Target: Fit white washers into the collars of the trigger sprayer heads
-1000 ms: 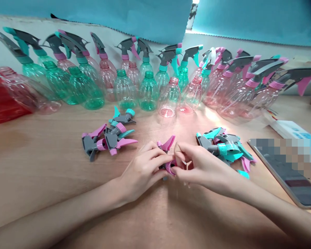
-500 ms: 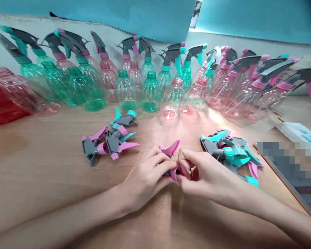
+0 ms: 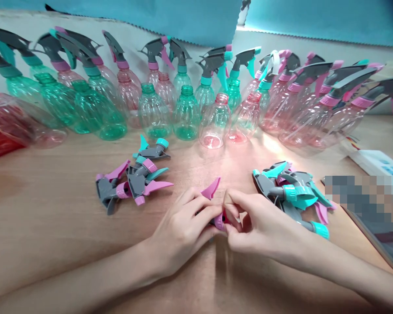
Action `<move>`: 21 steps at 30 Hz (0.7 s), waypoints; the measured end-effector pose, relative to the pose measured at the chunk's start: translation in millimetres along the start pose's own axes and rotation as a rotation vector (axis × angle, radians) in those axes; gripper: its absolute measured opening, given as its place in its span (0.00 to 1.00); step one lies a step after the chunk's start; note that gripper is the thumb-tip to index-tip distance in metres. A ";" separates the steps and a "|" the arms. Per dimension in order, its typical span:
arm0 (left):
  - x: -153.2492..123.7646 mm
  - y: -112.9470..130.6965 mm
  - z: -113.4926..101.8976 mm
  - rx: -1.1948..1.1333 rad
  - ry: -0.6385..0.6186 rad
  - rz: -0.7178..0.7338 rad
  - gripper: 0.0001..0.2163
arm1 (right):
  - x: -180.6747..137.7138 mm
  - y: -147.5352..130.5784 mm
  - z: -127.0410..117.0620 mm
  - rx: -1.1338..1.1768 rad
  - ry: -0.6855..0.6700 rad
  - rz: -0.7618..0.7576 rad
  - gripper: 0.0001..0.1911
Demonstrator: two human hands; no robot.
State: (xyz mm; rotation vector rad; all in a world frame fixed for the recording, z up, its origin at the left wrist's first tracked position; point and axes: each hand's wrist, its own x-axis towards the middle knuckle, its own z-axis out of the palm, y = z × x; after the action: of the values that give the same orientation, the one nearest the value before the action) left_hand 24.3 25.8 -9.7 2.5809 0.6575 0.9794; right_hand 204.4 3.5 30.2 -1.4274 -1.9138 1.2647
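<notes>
My left hand [image 3: 180,229] is closed around a trigger spray head [image 3: 211,189] with a pink trigger and a pink collar, low over the middle of the table. Most of its grey body is hidden under my fingers. At the open end of the collar, my right hand [image 3: 260,220] is closed in a pinch. A bit of red shows beside its fingertips, too small to name. Loose grey spray heads [image 3: 138,182] with pink and turquoise parts lie left of my hands. Another heap of spray heads [image 3: 275,189] lies close to my right hand.
Green bottles [image 3: 186,115] and pink bottles [image 3: 214,122] stand in rows at the back, several with spray heads fitted, others open-necked. A red bag [image 3: 3,144] sits at the far left. A phone [image 3: 380,240] and a white box [image 3: 380,163] lie at the right.
The view has shifted slightly, so the bottles and the left spray heads appear further left. Both hands keep their hold at the spray head, with only slight movement.
</notes>
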 end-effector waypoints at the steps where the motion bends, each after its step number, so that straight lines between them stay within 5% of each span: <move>1: 0.1 0.0 0.3 0.007 0.007 0.005 0.06 | 0.6 0.1 -1.5 0.026 -0.020 0.021 0.14; 4: 0.6 0.4 0.3 0.025 0.028 0.013 0.06 | 0.9 -0.8 -5.7 0.056 -0.069 0.043 0.15; 12: 2.3 1.8 -1.7 0.037 -0.015 -0.023 0.03 | -2.4 0.7 1.7 -0.112 0.052 -0.170 0.13; 21: 2.2 2.8 -2.3 0.045 -0.012 -0.041 0.05 | 1.0 2.4 3.0 -0.015 0.038 0.022 0.11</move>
State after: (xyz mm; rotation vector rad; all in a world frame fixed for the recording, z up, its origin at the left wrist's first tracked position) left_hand 25.0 24.8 -5.7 2.5996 0.7341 0.9461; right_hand 203.0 3.3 26.5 -1.4739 -1.8912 1.2267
